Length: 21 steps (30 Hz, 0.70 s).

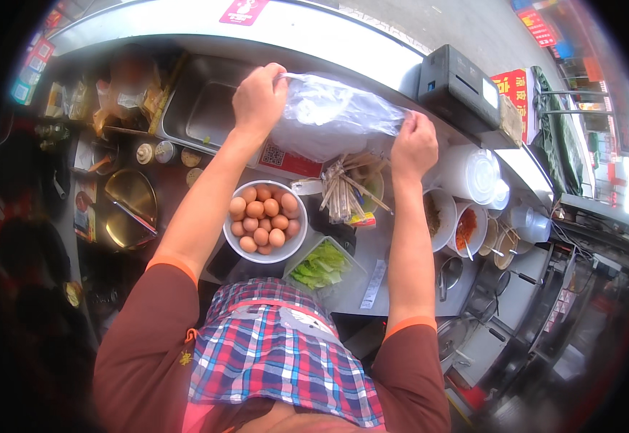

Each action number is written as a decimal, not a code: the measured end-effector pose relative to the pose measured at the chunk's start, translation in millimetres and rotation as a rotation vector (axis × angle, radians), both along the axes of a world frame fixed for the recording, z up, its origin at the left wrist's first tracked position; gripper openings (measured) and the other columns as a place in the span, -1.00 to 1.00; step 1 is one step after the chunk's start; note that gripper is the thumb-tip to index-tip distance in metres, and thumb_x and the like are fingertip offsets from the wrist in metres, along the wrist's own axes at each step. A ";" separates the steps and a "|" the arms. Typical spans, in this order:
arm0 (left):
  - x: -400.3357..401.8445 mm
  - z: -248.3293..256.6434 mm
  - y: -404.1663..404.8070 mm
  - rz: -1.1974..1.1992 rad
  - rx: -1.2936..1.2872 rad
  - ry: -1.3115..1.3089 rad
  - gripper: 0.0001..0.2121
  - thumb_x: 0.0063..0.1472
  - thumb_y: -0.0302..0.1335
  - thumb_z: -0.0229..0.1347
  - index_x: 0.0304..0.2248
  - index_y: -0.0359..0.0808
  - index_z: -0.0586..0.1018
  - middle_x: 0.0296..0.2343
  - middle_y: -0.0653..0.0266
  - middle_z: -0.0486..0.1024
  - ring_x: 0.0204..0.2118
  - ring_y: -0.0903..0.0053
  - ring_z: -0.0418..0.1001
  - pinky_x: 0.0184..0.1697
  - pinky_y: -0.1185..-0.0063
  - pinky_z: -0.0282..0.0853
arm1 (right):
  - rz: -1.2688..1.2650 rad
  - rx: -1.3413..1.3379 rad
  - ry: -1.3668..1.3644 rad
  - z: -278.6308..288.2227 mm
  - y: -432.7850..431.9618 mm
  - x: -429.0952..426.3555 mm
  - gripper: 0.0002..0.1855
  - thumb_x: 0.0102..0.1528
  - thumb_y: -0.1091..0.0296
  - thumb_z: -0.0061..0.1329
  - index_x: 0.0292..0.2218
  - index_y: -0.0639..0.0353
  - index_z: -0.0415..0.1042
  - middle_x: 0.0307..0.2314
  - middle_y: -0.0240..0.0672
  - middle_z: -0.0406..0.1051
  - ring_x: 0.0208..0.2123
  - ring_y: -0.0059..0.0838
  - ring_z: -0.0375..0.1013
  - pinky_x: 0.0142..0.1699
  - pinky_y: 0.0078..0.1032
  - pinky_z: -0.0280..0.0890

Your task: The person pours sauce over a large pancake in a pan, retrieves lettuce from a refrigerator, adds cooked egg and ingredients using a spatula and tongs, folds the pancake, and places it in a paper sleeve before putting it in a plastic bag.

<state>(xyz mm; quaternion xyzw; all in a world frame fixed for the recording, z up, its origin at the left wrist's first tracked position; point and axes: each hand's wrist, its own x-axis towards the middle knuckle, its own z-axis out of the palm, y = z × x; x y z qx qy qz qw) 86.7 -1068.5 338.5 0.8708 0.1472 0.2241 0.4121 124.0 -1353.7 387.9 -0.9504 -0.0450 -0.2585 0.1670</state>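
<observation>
A clear plastic bag point(336, 111) is stretched between my two hands above the counter. My left hand point(260, 100) grips one corner of it, close to the steel sink. The opposite corner is pinched in my right hand point(415, 145). Below the bag lies a bundle of wrapped disposable chopsticks point(341, 192), beside a red card with a printed code point(287, 160). A white bowl point(229, 238) of brown eggs point(260, 236) stands nearer to me, with a plastic tub point(355, 273) of lettuce leaves point(321, 265) to its right.
The steel sink point(198, 111) is at the upper left, with shaker jars point(164, 151) below it. A black printer point(458, 89) stands at the back right. White tubs of food point(466, 230), one holding red sauce, line the right side. A golden metal plate point(130, 195) lies left.
</observation>
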 end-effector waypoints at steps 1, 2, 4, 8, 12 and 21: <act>-5.7 4.4 2.0 0.023 0.039 -0.113 -0.82 0.26 -0.36 0.14 -0.24 -0.27 0.62 -0.39 0.02 0.63 -0.29 0.03 0.60 -0.22 0.25 0.48 | 0.001 0.084 -0.024 3.3 -1.2 -3.4 -0.79 0.29 0.23 -0.06 -0.21 0.10 0.57 -0.28 -0.20 0.55 -0.31 -0.03 0.54 -0.20 -0.17 0.43; -8.6 9.1 3.8 0.046 0.078 -0.226 -0.82 0.26 -0.36 0.15 -0.26 -0.28 0.61 -0.40 0.02 0.63 -0.30 0.03 0.60 -0.23 0.26 0.48 | 0.017 0.198 -0.017 7.5 -0.2 -6.8 -0.82 0.28 0.37 -0.09 -0.21 0.16 0.56 -0.28 -0.16 0.56 -0.33 -0.07 0.54 -0.18 -0.26 0.42; -7.6 24.2 5.4 0.024 -0.140 -0.154 -0.84 0.24 -0.38 0.17 -0.25 -0.27 0.61 -0.39 0.08 0.61 -0.30 0.07 0.58 -0.22 0.28 0.47 | 0.127 0.315 -0.032 12.0 0.6 -10.0 -0.85 0.25 0.44 -0.07 -0.22 0.20 0.54 -0.34 -0.21 0.55 -0.37 -0.21 0.53 -0.20 -0.35 0.41; -4.2 41.2 -0.8 0.024 -0.018 -0.288 -0.70 0.17 -0.42 0.25 -0.10 -0.29 0.55 -0.23 0.11 0.52 -0.15 0.20 0.50 -0.05 0.36 0.41 | 0.320 0.535 -0.011 31.2 4.8 -28.7 -0.90 0.23 0.51 -0.02 -0.24 0.27 0.52 -0.46 -0.37 0.48 -0.42 -0.53 0.44 -0.25 -0.52 0.36; -48.5 88.5 -36.7 -0.225 0.055 -0.400 -0.56 0.14 -0.38 0.29 -0.01 -0.31 0.49 -0.17 0.06 0.49 -0.05 0.19 0.46 0.02 0.36 0.37 | 0.356 0.657 0.139 61.9 19.2 -47.6 -0.85 0.29 0.36 0.05 -0.23 0.27 0.52 -0.49 -0.50 0.44 -0.45 -0.74 0.33 -0.34 -0.66 0.28; -84.4 64.4 -16.8 -0.441 -0.002 -0.190 -0.83 0.19 -0.39 0.23 -0.28 -0.30 0.64 -0.41 0.10 0.53 -0.37 0.26 0.55 -0.24 0.43 0.48 | 0.771 1.067 0.816 151.3 8.3 -148.1 -0.76 0.34 0.33 -0.03 -0.16 0.36 0.50 -0.60 -0.60 0.24 -0.61 -0.81 0.12 -0.51 -0.72 -0.03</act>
